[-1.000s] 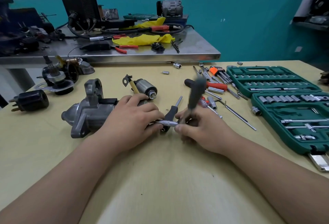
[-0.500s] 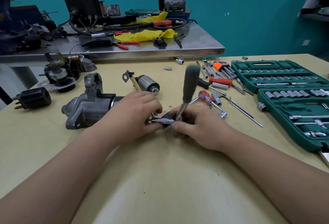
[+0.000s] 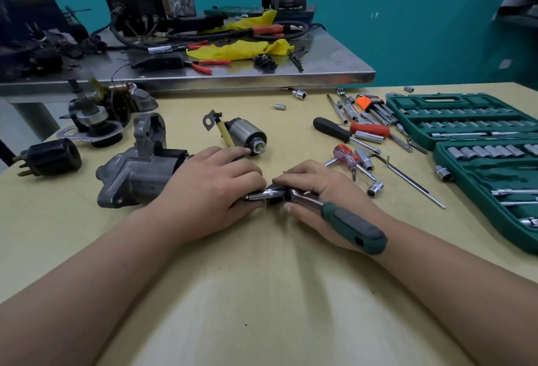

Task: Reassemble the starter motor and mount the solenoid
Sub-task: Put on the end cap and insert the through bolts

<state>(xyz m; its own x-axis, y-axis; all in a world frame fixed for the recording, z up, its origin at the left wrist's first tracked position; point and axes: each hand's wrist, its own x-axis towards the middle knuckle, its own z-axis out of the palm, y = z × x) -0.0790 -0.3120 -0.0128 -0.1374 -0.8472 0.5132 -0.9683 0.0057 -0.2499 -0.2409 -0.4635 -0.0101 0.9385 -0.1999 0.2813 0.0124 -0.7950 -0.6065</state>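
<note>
Both hands meet at the middle of the yellowish table (image 3: 262, 293). The left hand (image 3: 209, 191) lies over the rear end of the starter motor (image 3: 136, 173), its fingers curled down and its fingertips pinching the chrome extension (image 3: 262, 195) that runs sideways between the two hands. The right hand (image 3: 320, 194) grips the ratchet (image 3: 352, 226) near its head, fingers laid across the top and thumb beneath, while the green and grey handle slants back over the wrist. Where the extension meets the motor is hidden under the left hand. The motor lies on its side, its grey cast nose pointing left. Just beyond the left hand's knuckles lies the solenoid (image 3: 246, 132), a steel cylinder apart from the motor, with a yellow-sleeved lead and a metal tab at its far end. To the right are a red-handled screwdriver (image 3: 343, 154), a black-handled screwdriver (image 3: 332, 129), loose sockets and an orange hex key set (image 3: 366, 103), then the open green socket case (image 3: 480, 138). At the far left sits a black part with prongs (image 3: 52, 157). Behind stands a steel bench (image 3: 320, 68) bearing a yellow cloth (image 3: 238, 49).
</note>
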